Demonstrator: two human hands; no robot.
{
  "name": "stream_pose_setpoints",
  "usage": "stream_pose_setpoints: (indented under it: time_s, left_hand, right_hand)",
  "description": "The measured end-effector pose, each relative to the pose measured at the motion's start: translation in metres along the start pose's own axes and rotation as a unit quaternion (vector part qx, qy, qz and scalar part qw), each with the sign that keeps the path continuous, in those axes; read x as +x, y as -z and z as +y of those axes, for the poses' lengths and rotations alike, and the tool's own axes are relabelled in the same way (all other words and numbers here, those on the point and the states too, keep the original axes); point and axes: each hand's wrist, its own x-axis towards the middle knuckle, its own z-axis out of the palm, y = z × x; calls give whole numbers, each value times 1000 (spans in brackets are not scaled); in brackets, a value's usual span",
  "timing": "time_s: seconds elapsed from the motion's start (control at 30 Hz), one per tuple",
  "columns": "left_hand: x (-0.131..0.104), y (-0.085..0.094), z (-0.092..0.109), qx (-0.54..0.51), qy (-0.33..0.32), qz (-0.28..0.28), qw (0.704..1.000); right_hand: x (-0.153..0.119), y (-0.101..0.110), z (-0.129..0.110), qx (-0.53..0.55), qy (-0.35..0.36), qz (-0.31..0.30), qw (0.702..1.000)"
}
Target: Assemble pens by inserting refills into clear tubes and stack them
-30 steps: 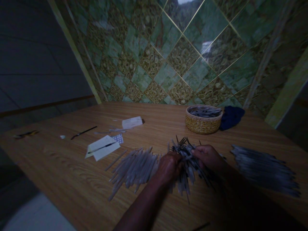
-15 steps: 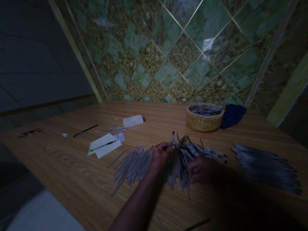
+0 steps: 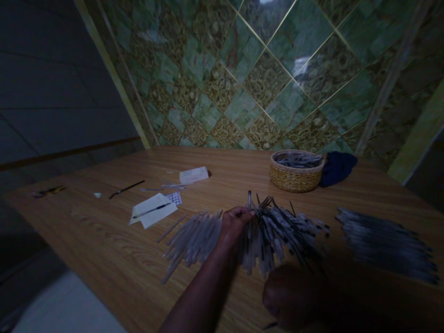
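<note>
My left hand [image 3: 236,224] is closed on a clear pen [image 3: 249,201] with a dark end, held upright. Around that hand lies a spread of pale, translucent pen barrels [image 3: 194,238]. To its right are mixed clear barrels and thin black pen parts [image 3: 277,222], several sticking up. Lower down, my right hand [image 3: 284,293] hangs low over the table with curled fingers, dark and in shadow. A thin black stick [image 3: 269,326] shows just below it; whether the fingers touch it is hidden.
Neat rows of dark-filled pens [image 3: 388,245] lie at the right. A woven basket [image 3: 294,179] full of pens stands behind, beside a dark blue cloth [image 3: 338,169]. Leftward are a white box [image 3: 194,175], papers [image 3: 147,217] with a pen, a black pen [image 3: 126,189] and scissors-like tools [image 3: 48,191].
My right hand has moved down and toward me, from the pile of pens to above the black stick near the bottom edge. My left hand still holds the upright pen.
</note>
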Motion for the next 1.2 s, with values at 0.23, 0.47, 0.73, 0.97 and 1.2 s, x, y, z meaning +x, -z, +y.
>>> stream_pose_setpoints:
  time_s: [0.23,0.47,0.73,0.97,1.2]
  left_hand:
    - [0,-1,0,-21,21,-12,999]
    - [-2,-2,5,-71,57,7,996]
    - [2,0,-1,-57,54,-2,997]
    - [2,0,-5,-58,47,-5,997]
    - [0,-3,-6,-68,51,-20,996]
  right_hand:
    - [5,-7,18,30,-53,40,997]
    - [-2,14,43,167,-106,114,974]
    - [-13,21,55,156,-123,42,979]
    - [-17,24,79,72,-305,70,947]
    - [-4,6,75,99,-327,88,936]
